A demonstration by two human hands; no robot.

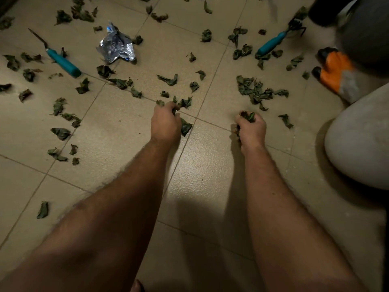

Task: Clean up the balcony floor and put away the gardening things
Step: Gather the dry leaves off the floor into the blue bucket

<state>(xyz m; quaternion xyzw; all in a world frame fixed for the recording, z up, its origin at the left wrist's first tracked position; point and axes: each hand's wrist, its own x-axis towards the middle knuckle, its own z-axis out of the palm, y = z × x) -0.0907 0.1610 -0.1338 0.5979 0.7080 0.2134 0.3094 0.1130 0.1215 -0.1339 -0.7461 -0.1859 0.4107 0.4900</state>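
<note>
Bare forearms reach from the near edge out over the beige tiled balcony floor [117, 131]. At their ends both hands are clenched on crumpled dark green dried leaves: the left hand [165, 123] grips a bunch whose tips stick out past its knuckles and at its right side, and the right hand [250, 128] holds a wad that shows above and left of its curled fingers. More of the same scattered leaves [260, 92] lie loose across the tiles, thickest in a small heap just beyond the right hand and spread thinly to the left and far side.

Farther out on the left lies a narrow metal trowel with a teal handle [63, 62], blade pointing far-left. Right of it, apart from it, sits a crumpled silver foil wrapper [115, 47]. At the far right a small hand rake with a teal handle [273, 43] lies among leaves, its dark prongs pointing far-right. Near it, at the right edge, an orange and grey work glove [336, 72] rests against a pale grey rounded pot [357, 148].
</note>
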